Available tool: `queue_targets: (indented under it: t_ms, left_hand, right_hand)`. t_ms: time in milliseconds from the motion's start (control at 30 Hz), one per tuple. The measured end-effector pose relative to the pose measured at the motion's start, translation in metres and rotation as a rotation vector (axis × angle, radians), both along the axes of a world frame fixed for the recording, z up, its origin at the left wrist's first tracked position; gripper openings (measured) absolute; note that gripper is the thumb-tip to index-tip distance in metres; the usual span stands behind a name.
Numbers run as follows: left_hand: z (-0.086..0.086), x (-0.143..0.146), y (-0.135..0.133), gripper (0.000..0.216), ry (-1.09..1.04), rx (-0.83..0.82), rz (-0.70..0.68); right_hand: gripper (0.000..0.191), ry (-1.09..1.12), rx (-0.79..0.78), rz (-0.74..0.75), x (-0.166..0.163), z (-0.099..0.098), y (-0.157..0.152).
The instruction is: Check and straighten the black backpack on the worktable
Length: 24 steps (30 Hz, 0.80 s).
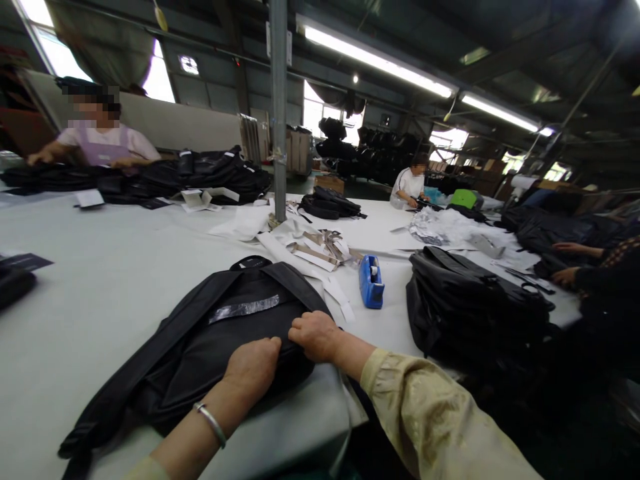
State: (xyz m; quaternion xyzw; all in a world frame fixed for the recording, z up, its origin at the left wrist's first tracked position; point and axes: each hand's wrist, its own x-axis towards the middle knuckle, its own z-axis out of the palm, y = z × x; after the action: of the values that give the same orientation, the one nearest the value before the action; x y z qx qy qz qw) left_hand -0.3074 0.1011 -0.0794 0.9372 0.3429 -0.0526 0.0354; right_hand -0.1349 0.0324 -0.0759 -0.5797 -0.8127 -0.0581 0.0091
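A black backpack (200,353) lies on the white table in front of me, its shoulder straps facing up. A strip of shiny clear tape (244,309) crosses its upper part. My left hand (253,367), below a silver bangle, is closed on the near side of the backpack. Close beside it my right hand (314,335) pinches the fabric at the backpack's right edge. The fingertips of both hands are partly hidden, and any small thing between them cannot be made out.
A blue tape dispenser (371,283) stands right of the backpack. Cardboard and paper scraps (320,247) lie around a metal post (279,113). Stacked black backpacks (470,300) sit at the right. Co-workers handle black items at far left (100,143), at the back and at right.
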Motion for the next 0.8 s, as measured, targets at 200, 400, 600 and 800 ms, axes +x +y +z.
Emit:
queue_targets:
  t_ms: [200, 400, 600, 800]
  left_hand:
    - [-0.008, -0.002, 0.012, 0.024, -0.039, 0.013, -0.017]
    - [-0.010, -0.001, 0.009, 0.032, -0.019, 0.045, -0.077]
    - [-0.023, -0.008, -0.001, 0.037, -0.001, 0.149, -0.144]
    - [-0.074, -0.032, -0.005, 0.040, -0.301, 0.575, -0.336]
  right_hand:
    - [0.029, 0.248, 0.245, -0.041, -0.033, -0.057, -0.069]
    - [0.055, 0.307, 0.303, -0.128, -0.072, -0.095, -0.061]
    - [0.081, 0.386, 0.167, -0.005, -0.059, -0.087, -0.034]
    - [0.045, 0.603, 0.102, 0.046, -0.014, -0.103, -0.042]
